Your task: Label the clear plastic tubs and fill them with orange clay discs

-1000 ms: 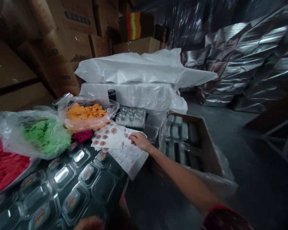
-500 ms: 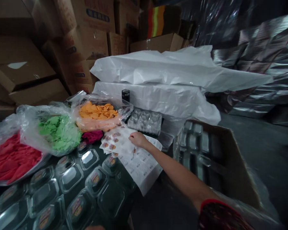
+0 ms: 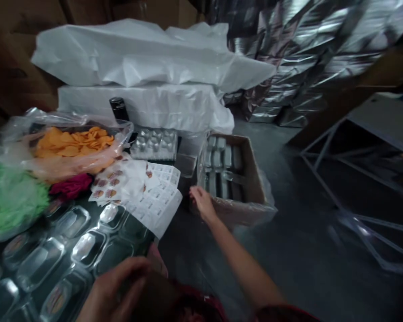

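Note:
My right hand (image 3: 202, 203) hangs at the near left corner of an open carton (image 3: 258, 179) lined with clear plastic. Its fingers are loosely bent and apart, with nothing visible in them. Inside the carton stand stacks of clear plastic containers (image 3: 217, 158). Left of that hand, sticker sheets (image 3: 159, 201) lie fanned out at the table edge. My left hand (image 3: 116, 288) is low at the bottom, blurred, its fingers curved apart from the thumb and nothing seen between them. Close by it, several clear plastic lids or containers (image 3: 36, 264), some bearing round stickers, cover the dark table.
Bags of orange pieces (image 3: 72, 143) and green pieces (image 3: 11, 192) stand at the left, near a magenta cloth (image 3: 70, 185). Behind are a clear moulded tray (image 3: 154, 144), a black can (image 3: 119, 108) and white-wrapped bundles (image 3: 147, 105). A metal frame (image 3: 359, 223) stands right.
The view has swung right and down. My right hand has left the sticker sheets and moved right to the carton's corner. My left hand has come further into view at the bottom.

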A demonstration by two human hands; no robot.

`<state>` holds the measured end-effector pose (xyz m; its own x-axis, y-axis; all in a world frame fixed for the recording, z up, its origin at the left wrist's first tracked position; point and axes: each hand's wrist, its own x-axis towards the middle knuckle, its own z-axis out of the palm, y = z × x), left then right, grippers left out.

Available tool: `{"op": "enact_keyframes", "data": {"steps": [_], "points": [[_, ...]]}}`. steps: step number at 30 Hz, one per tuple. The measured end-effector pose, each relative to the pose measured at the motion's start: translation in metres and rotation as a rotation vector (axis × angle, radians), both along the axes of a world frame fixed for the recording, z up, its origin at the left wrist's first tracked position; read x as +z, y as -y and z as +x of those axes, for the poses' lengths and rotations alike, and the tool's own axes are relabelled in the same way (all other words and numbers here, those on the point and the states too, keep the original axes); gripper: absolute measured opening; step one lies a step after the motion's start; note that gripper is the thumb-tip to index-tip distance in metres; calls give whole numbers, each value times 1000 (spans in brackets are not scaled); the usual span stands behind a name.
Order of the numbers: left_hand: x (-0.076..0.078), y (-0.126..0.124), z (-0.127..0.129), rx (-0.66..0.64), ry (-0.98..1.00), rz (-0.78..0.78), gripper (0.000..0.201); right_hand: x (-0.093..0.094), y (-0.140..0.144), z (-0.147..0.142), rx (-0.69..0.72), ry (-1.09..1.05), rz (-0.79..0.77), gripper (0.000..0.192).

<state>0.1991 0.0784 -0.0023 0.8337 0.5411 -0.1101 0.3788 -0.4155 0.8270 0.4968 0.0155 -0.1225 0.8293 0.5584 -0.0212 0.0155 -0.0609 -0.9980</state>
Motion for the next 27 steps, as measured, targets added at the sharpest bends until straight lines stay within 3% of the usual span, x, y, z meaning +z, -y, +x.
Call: {"op": "enact_keyframes", "data": {"steps": [3, 5, 8, 12, 15, 18, 23, 27], "points": [[-7, -16, 46, -63, -84, 89, 24, -33, 15, -35, 103, -273, 107, 59], [-9, -24, 75, -46, -149, 128, 26, -41, 11, -48, 163, -396, 193, 58], [-14, -33, 111, -52, -167, 200, 23, -38, 3, -50, 200, -478, 289, 47], [-30, -37, 147, -178, -119, 443, 22, -27, 5, -44, 214, -446, 324, 29], [-41, -36, 164, -236, -122, 591, 22, -15, 9, -45, 197, -339, 340, 22], [-43, -34, 175, -276, -168, 694, 22, -4, 10, -47, 192, -214, 351, 18], [-26, -31, 186, -424, -274, 865, 21, 6, 8, -44, 184, -49, 323, 12], [-13, -31, 194, -571, -324, 916, 19, 8, 11, -40, 183, 36, 268, 9]]}}
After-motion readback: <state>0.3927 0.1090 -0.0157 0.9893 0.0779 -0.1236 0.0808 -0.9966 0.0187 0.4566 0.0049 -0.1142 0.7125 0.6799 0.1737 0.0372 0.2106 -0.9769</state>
